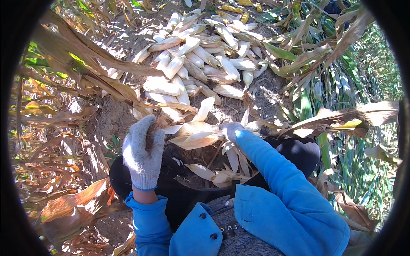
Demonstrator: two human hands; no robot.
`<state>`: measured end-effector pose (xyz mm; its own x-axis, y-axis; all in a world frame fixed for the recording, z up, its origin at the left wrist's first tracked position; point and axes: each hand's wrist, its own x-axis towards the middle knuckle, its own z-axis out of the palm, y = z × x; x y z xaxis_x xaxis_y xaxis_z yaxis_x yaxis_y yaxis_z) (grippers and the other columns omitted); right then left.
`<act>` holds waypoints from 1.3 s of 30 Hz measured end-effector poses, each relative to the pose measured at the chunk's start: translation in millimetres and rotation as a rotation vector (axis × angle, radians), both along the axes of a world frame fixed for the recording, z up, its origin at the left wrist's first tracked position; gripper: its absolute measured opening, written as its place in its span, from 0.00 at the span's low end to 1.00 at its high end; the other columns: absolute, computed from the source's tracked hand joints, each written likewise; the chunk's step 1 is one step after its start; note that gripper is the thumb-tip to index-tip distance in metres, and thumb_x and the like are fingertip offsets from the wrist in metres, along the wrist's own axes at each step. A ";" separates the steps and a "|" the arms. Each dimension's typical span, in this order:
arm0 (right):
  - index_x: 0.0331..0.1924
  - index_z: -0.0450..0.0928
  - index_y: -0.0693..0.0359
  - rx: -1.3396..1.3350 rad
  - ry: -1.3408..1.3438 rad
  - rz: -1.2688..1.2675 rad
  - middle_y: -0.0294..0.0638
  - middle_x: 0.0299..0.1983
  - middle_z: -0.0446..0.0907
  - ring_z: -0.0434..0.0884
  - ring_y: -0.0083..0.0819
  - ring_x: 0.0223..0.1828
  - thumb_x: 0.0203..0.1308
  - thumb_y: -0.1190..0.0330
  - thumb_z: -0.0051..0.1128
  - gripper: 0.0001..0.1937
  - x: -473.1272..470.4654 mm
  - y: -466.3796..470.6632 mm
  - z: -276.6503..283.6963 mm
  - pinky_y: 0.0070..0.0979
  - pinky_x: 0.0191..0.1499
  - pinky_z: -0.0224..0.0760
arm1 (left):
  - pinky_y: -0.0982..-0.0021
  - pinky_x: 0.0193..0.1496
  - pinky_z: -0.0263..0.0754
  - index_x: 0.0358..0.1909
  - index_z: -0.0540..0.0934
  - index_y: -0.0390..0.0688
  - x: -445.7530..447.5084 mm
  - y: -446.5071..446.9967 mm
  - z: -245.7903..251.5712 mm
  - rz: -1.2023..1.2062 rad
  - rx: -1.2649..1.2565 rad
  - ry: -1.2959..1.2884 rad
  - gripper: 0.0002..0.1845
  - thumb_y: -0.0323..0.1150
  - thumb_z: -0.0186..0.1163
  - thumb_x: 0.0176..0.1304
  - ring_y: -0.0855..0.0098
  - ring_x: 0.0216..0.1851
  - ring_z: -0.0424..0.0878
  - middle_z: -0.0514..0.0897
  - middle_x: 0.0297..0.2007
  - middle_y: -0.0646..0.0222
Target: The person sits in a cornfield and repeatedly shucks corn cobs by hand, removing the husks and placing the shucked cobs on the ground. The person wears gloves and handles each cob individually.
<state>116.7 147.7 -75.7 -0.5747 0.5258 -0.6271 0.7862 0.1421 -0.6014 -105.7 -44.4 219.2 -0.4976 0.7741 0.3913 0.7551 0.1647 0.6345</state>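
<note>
My left hand (143, 150), in a pale knitted glove, is raised at the left with the thumb apart from the fingers; brown corn silk lies in the gap between them. My right hand (231, 130), gloved too, is closed on the base of pale corn husks (197, 136) that fan out towards the left hand. Whether an ear is inside these husks cannot be told. Loose husks (224, 176) lie below, between my knees. Beyond both hands lies a pile of corn ears in pale husks (192, 64).
Bare yellow corn cobs (232, 9) lie at the top of the pile. Dry corn leaves (96, 57) reach in from the left, and another long leaf (362, 113) from the right. Green cut stalks (346, 76) lie at the right. My knees (296, 153) flank the husks.
</note>
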 end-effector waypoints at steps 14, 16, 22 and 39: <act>0.47 0.83 0.48 0.914 -0.143 0.615 0.43 0.45 0.84 0.84 0.41 0.49 0.65 0.63 0.49 0.12 -72.3 4.7 192.8 0.39 0.52 0.74 | 0.61 0.59 0.73 0.61 0.72 0.39 -13.4 -44.2 -4.2 -0.138 -0.025 0.216 0.38 0.42 0.74 0.49 0.55 0.55 0.78 0.79 0.55 0.53; 0.47 0.84 0.48 1.041 -0.047 0.657 0.42 0.44 0.84 0.84 0.39 0.48 0.64 0.64 0.51 0.12 -96.6 2.1 226.4 0.38 0.51 0.74 | 0.59 0.62 0.71 0.65 0.68 0.40 -13.2 -5.6 -3.0 -0.262 -0.051 0.226 0.47 0.44 0.77 0.43 0.53 0.59 0.75 0.76 0.59 0.53; 0.39 0.84 0.52 1.002 0.473 0.576 0.41 0.39 0.85 0.84 0.42 0.46 0.57 0.60 0.57 0.10 -149.5 -15.2 259.7 0.39 0.49 0.76 | 0.60 0.65 0.70 0.70 0.60 0.42 -25.7 57.4 -17.2 -0.154 -0.323 0.021 0.60 0.48 0.83 0.33 0.52 0.63 0.73 0.71 0.64 0.52; 0.59 0.73 0.60 0.713 0.134 0.247 0.52 0.52 0.79 0.79 0.49 0.56 0.54 0.65 0.59 0.26 -23.1 65.1 191.1 0.41 0.58 0.73 | 0.62 0.49 0.78 0.57 0.75 0.41 42.3 -274.9 -248.7 0.509 -1.202 -0.525 0.30 0.44 0.70 0.55 0.57 0.43 0.85 0.85 0.40 0.51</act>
<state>93.6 212.7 115.4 -0.7750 0.6238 -0.1013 0.6085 0.6933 -0.3862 -63.4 -319.3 -29.5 -0.7000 0.1921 -0.6878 0.1720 0.9801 0.0986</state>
